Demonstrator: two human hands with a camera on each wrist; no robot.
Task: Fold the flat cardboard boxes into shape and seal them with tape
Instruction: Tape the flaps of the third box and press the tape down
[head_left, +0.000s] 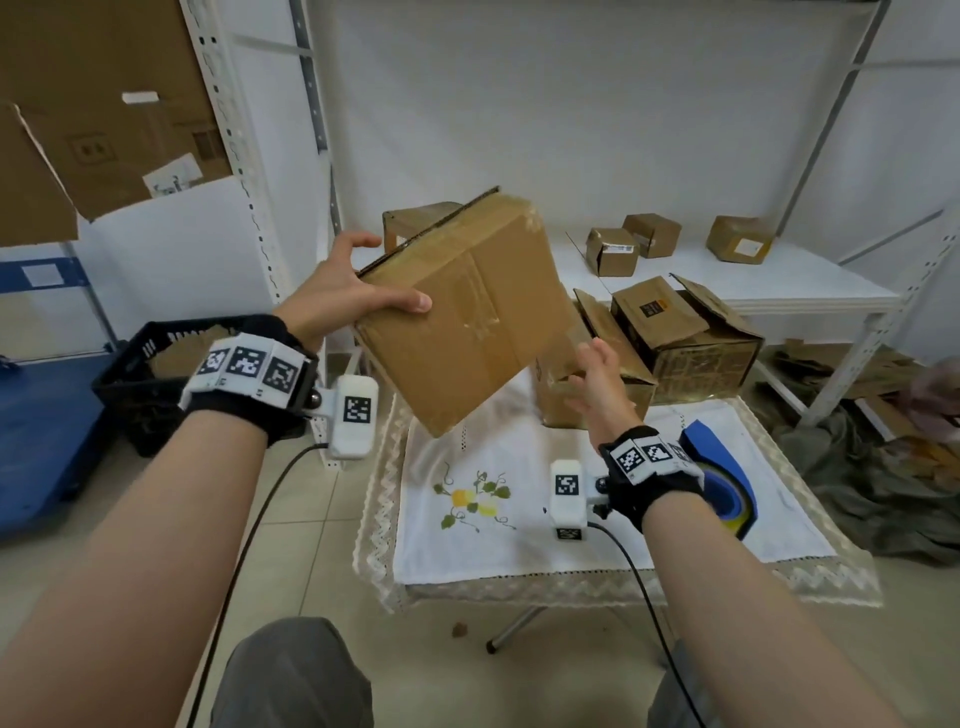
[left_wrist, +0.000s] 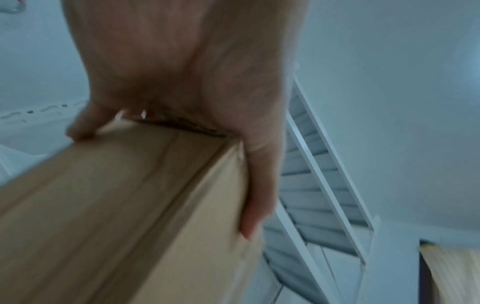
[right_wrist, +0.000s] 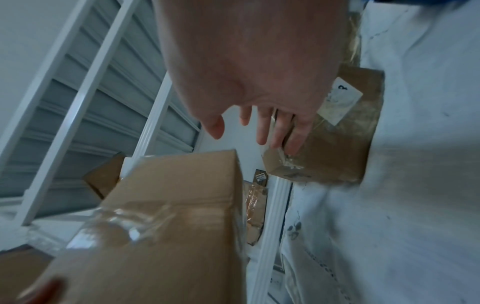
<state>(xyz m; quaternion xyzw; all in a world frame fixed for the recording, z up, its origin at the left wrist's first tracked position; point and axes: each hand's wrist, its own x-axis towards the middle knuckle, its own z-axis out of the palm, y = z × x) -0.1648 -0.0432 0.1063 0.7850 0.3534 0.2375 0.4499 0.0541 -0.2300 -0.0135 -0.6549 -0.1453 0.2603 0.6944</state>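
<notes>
Both forearms with the black wrist straps fill the bottom of the head view, reaching out over the small table with the white embroidered cloth (head_left: 587, 525). Left hand (head_left: 347, 296) has the brown taped cardboard box (head_left: 462, 317) up in the air, tilted on a corner above the far left corner of the tabletop. Thumb lies across the near face, fingers wrap over the upper edge, so it's a one-handed clamp on one corner of the box. Right hand (head_left: 595, 382) is spread loose with nothing in it, just beside the box's lower right edge, not touching as far as I can tell.

Clear tape already runs down the centre seam on the face toward us, so this side looks sealed. My guess is the box is being turned over or handed across.

What could go wrong: all the weight hangs off that one corner grip, and the tape is slick, so the box could swing or slip out before the right hand catches it. If it drops, it lands on the opened brown boxes (head_left: 680, 332) at the far edge, or near the blue tape dispenser (head_left: 722, 478) at the right edge.
</notes>
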